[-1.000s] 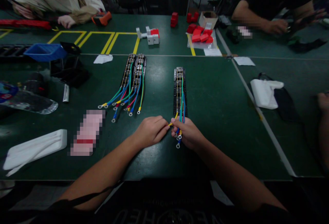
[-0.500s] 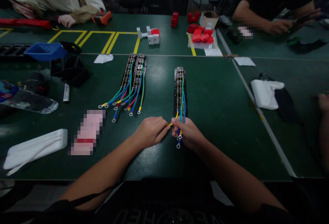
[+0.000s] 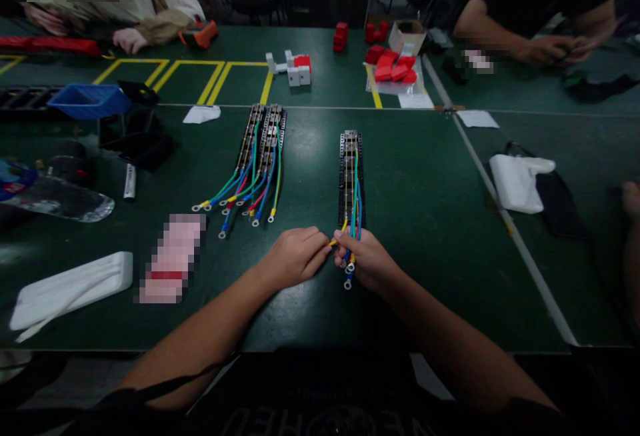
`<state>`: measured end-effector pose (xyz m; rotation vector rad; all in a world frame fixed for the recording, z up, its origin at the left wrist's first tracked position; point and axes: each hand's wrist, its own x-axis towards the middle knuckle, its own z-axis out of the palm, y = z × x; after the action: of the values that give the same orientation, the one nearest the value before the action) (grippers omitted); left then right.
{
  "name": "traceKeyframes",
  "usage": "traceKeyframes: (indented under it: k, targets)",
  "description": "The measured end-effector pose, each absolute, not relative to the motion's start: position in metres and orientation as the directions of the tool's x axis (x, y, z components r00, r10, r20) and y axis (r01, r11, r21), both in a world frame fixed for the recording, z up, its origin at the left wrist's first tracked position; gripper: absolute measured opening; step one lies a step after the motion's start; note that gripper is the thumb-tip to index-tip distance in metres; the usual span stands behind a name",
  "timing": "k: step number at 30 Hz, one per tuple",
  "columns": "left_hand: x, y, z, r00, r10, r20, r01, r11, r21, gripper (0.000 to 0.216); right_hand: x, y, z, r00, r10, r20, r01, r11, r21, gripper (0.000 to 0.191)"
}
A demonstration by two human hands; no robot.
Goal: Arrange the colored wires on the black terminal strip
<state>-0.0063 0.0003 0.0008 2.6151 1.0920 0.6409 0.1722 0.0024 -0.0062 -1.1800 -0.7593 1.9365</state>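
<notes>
A long black terminal strip (image 3: 351, 169) lies on the green table in front of me, its wires running toward my body. My right hand (image 3: 370, 257) is closed around the bundle of green, blue and red wires (image 3: 356, 213), and ring lugs (image 3: 348, 283) poke out below its fingers. My left hand (image 3: 301, 255) pinches the end of a yellow wire (image 3: 333, 243), which bends leftward from the strip past my right thumb. Further left, two similar strips (image 3: 259, 136) lie side by side with their lugged wires fanned out toward me.
At left are a pixelated pink item (image 3: 173, 259), a white power bank (image 3: 75, 289), a plastic bottle (image 3: 60, 193) and a blue bin (image 3: 90, 101). Red parts (image 3: 393, 69) lie on a bag at the back. A white device (image 3: 517, 181) rests at right. Two people sit opposite.
My hands and the strip stay nearly as they were. Across the table at right, a co-worker's hands have come closer together and lower.
</notes>
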Motion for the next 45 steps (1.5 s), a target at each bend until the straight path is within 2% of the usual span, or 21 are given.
traceKeyframes:
  k: [18, 45]
  targets:
    - [-0.0071, 0.0007, 0.0011, 0.636, 0.727, 0.26, 0.62, -0.681, 0.389, 0.025, 0.175, 0.0044, -0.0048, -0.352, 0.799, -0.487, -0.254, -0.582, -0.772, 0.029]
    - [-0.0069, 0.0009, 0.002, 0.628, 0.728, 0.276, 0.621, -0.682, 0.387, 0.024, 0.1742, 0.0042, 0.0011, -0.333, 0.791, -0.513, -0.218, -0.594, -0.774, 0.027]
